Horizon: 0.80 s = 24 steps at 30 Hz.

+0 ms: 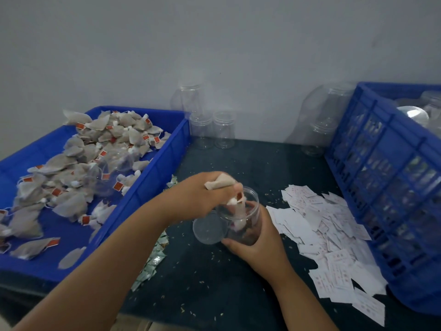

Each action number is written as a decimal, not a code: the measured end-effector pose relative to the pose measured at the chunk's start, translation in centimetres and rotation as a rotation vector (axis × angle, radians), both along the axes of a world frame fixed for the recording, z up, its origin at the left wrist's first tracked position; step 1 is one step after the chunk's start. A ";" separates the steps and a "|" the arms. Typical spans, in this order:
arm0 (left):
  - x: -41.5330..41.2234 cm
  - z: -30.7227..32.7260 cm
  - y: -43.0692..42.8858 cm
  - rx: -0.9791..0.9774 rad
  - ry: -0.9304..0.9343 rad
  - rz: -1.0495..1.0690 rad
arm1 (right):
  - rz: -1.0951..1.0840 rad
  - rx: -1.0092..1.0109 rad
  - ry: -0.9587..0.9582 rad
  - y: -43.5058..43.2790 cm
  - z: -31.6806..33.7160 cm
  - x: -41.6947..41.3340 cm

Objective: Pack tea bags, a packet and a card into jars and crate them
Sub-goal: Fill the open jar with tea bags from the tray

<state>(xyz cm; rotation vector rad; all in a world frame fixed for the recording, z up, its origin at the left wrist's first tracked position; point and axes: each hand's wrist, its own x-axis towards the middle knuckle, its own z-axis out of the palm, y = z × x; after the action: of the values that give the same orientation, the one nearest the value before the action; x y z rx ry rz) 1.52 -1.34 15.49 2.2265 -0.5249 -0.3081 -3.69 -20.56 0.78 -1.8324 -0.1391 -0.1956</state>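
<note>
Grips a clear, round plastic jar point(245, 223) with the right hand point(256, 244), fingers curled round its smooth side. Pinches a bunch of soft, papery tea bags point(220, 183) with the left hand point(202, 198), right above the jar's open mouth, with some bags and a red tag hanging down inside. Just left of the jar, a flat, clear, round lid point(206, 231) on the dark, crumb-dusted table point(214, 283). Further left of the jar, a shallow blue plastic tray point(167, 158) heaped with more grey, pillow-shaped bags point(90, 163) on white strings. Between tray and jar, a strip of shiny green packets point(155, 256). Right of the jar, a messy pile of small white paper cards point(331, 235), then a tall blue crate point(381, 187) with holes in its walls and clear jars inside. Behind the jar, by the pale wall point(214, 44), more empty clear jars point(214, 131).
</note>
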 end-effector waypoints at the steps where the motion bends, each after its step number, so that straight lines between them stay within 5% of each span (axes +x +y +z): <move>1: 0.0 -0.1 0.0 0.036 -0.021 -0.001 | 0.005 0.000 -0.002 0.0 -0.1 0.0; 7: 0.2 0.1 -0.3 -0.007 -0.264 0.255 | -0.015 -0.019 -0.009 0.0 0.1 0.0; 11: -0.2 -0.1 -1.1 0.183 -0.308 0.145 | -0.013 0.006 -0.011 0.0 0.2 0.0; 17: -1.8 0.7 -0.8 0.172 -0.240 -0.013 | 0.012 0.019 -0.028 -0.2 0.3 -0.2; 21: -1.4 3.8 4.3 0.027 -0.386 0.233 | 0.028 0.025 -0.039 -0.2 0.4 -0.4; 24: 0.5 6.0 10.7 0.279 -0.319 0.399 | 0.030 0.025 -0.025 -0.1 0.4 -0.4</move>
<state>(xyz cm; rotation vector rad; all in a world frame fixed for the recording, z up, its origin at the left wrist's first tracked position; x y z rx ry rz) 2.00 9.37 21.44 2.6053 -0.1970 0.1966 -4.11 -20.69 1.20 -1.8022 -0.1808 -0.1978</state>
